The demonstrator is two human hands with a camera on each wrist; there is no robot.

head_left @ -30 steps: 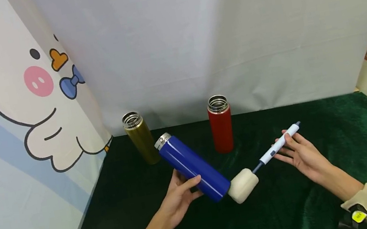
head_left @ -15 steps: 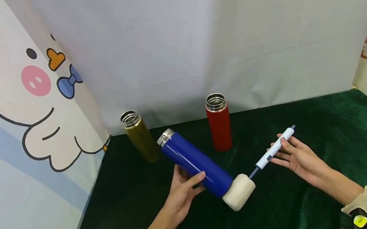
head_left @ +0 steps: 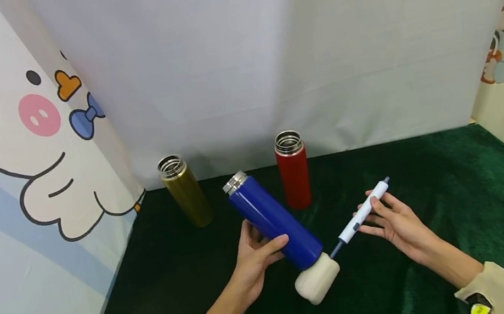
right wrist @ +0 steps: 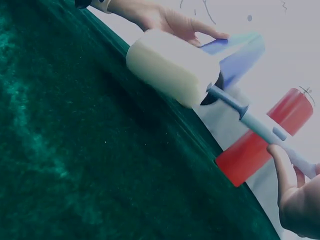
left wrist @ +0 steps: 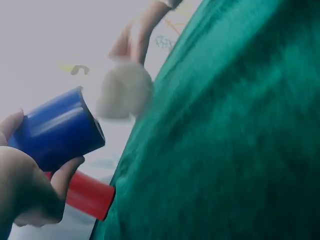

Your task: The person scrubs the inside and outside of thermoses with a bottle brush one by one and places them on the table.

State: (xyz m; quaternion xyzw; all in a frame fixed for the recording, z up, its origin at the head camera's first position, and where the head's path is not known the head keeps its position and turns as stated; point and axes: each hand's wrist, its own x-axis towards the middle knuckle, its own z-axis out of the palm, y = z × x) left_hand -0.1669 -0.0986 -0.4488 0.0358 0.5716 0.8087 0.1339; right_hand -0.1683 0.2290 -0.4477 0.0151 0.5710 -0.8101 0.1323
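Note:
My left hand (head_left: 252, 265) grips a blue insulated bottle (head_left: 274, 222) around its lower half. The bottle is tilted, its uncapped steel mouth up to the left and its base down to the right. My right hand (head_left: 401, 229) holds a sponge bottle brush by its pale handle (head_left: 365, 211), between thumb and fingers. The brush's cream sponge head (head_left: 318, 280) is at the outside of the bottle's base; whether it touches I cannot tell. In the left wrist view the sponge (left wrist: 125, 91) looks blurred beside the bottle's base (left wrist: 95, 122).
A gold bottle (head_left: 187, 198) and a red bottle (head_left: 295, 177), both uncapped, stand upright toward the back of the green velvet cloth (head_left: 449, 196). Behind them hangs a pale curtain (head_left: 218, 74). A cartoon-printed wall (head_left: 4, 231) runs along the left side.
The sponge head has slid left and down along the bottle's base, the right hand moving left with it. The blue bottle has tipped slightly more upright. The head view has turned a little right.

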